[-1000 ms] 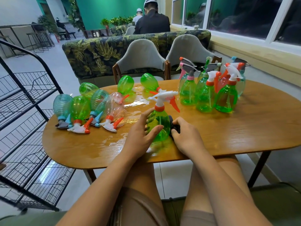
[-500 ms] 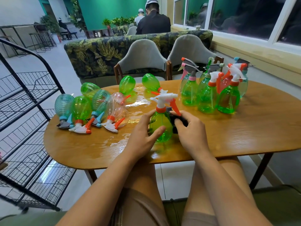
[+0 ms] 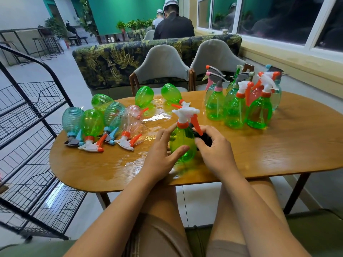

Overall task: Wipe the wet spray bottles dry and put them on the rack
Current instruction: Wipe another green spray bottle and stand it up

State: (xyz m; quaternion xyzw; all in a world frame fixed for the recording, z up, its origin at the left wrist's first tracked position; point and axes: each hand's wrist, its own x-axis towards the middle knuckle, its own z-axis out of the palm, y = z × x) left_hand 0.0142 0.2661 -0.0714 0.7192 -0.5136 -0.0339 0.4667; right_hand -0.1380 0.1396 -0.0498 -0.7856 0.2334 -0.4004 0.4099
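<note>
— Since a second ago the right hand (image 3: 215,151) has been climbing: it was down by the base, and now it is sitting beside the orange trigger.
— What is it holding?
— Its fingers are curling in and pinching a crumpled black cloth (image 3: 204,139) against the right shoulder of the green translucent plastic spray bottle (image 3: 182,145).
— And where is that bottle standing?
— It is standing upright on the oval wooden table (image 3: 287,145), near the front edge, between both hands. The left hand (image 3: 159,158) is gripping its left side, fingers spread apart around the body and thumb lying across the front.
— What is lying around it?
— Left of the bottle, a row of green, blue and clear ribbed bottles (image 3: 92,122) is lying on its sides. A wet patch (image 3: 159,117) is shining just behind the bottle, and two more green bottles (image 3: 144,94) are lying beyond that. Right of the bottle and further back, a cluster of upright spray bottles (image 3: 234,112) is standing. Far to its left, beside the table, the black wire rack (image 3: 27,127) is standing.
</note>
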